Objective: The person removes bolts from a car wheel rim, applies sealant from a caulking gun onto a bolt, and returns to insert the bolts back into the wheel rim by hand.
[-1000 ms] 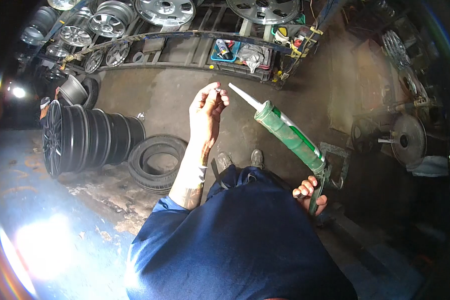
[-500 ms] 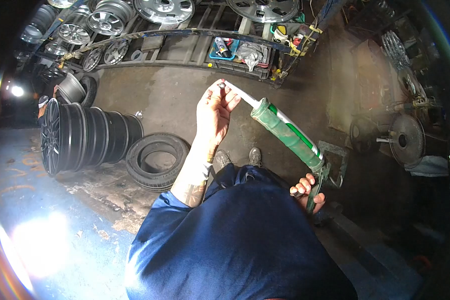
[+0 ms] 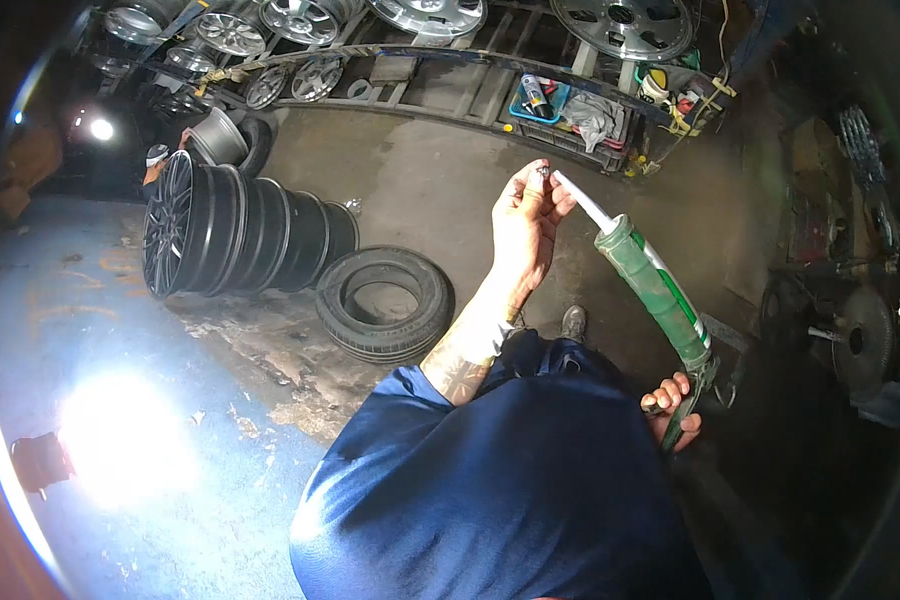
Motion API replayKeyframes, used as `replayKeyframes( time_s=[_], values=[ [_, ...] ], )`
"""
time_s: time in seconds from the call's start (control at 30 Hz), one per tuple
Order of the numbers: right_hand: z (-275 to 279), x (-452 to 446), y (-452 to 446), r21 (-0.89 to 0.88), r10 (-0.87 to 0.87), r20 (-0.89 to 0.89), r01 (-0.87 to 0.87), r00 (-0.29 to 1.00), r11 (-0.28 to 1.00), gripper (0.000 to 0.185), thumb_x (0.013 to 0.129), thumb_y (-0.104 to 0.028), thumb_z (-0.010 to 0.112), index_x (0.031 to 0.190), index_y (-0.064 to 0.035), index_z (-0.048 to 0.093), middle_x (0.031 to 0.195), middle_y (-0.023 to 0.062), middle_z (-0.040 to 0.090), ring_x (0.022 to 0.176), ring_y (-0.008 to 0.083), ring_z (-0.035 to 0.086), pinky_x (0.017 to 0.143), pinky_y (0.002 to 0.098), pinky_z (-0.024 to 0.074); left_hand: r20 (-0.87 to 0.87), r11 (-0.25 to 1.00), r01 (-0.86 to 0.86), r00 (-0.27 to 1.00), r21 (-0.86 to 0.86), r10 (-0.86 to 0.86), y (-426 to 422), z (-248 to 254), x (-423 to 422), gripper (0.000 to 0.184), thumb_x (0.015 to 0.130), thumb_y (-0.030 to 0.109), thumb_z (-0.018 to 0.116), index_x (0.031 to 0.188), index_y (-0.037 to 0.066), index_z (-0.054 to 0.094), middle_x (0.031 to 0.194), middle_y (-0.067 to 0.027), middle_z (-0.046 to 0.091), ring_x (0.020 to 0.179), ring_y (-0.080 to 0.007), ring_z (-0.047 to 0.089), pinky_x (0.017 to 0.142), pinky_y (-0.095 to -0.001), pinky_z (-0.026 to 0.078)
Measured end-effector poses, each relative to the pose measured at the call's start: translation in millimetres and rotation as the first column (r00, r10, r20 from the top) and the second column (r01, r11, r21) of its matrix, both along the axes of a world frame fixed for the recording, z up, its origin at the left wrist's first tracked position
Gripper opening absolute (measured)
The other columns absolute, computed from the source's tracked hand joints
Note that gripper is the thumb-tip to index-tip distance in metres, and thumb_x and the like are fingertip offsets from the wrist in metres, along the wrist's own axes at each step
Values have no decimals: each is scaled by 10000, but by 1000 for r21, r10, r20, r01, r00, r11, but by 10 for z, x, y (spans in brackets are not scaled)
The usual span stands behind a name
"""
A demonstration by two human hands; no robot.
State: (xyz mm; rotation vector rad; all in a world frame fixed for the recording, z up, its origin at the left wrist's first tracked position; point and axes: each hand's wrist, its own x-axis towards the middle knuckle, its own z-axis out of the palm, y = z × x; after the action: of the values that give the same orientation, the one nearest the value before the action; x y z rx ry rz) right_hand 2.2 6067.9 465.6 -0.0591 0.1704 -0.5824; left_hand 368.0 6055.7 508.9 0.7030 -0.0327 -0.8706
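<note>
My right hand (image 3: 668, 402) is wrapped round the handle of a green caulking gun (image 3: 638, 262). A cartridge with a white and green label (image 3: 678, 300) lies in its barrel. The long white nozzle (image 3: 583, 200) points up and to the left, toward my other hand. My left hand (image 3: 526, 225) is raised, palm side showing, and pinches a small shiny metal piece (image 3: 543, 172) between thumb and fingertips. That piece is close to the nozzle tip; whether they touch I cannot tell. Its exact kind is too small to make out.
A tyre (image 3: 415, 330) lies on the floor to the left, beside a row of dark wheel rims (image 3: 235, 225) on their sides. A rack (image 3: 460, 55) ahead bears silver rims and a blue tray (image 3: 560, 98). Another person (image 3: 156, 160) is at the far left. A bright light (image 3: 130, 440) glares lower left.
The view has swung left, so everything sits further right in the picture. Both hands keep their grips, and the nozzle stays close to the small metal piece.
</note>
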Motion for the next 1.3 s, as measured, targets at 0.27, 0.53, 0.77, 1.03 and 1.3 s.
replayKeyframes(
  time_s=[0.27,0.53,0.77,1.03,1.3],
  values=[
    [240,80,32,89,-34,-116,45,993,995,529,595,-4,599,1072,-142,418,1013,23,546,1154,227,532,1156,514,290,-17,999,-39,999,-6,39,76,1,-53,221,991,203,552,1145,46,574,1016,-79,642,931,-207,638,879,-370,538],
    [46,68,-51,81,-10,97,2,995,997,515,603,-10,585,1065,-125,386,971,25,506,1056,222,557,1098,497,346,34,997,-74,997,1,74,91,22,-30,224,1006,216,522,1146,49,573,985,-88,645,898,-209,644,842,-364,548],
    [-3,109,-117,71,17,111,-25,994,997,531,593,14,594,1055,-138,381,940,13,484,996,209,554,1058,439,366,60,989,-149,987,15,148,95,52,-44,214,1009,220,518,1135,55,571,974,-83,643,872,-188,643,806,-345,551],
    [-81,241,-122,151,-65,127,45,990,987,531,596,-37,583,1093,-94,405,943,63,503,978,258,559,1026,469,370,30,988,-148,989,46,146,154,57,41,222,992,236,555,1125,61,587,989,-68,649,882,-178,643,814,-330,546],
    [-6,345,-208,142,-23,157,0,987,990,530,601,-30,574,1104,-80,415,955,73,516,975,262,556,1031,471,364,30,983,-174,985,56,172,213,109,108,214,992,236,556,1100,58,605,983,-71,658,885,-172,647,792,-323,557]
  ],
)
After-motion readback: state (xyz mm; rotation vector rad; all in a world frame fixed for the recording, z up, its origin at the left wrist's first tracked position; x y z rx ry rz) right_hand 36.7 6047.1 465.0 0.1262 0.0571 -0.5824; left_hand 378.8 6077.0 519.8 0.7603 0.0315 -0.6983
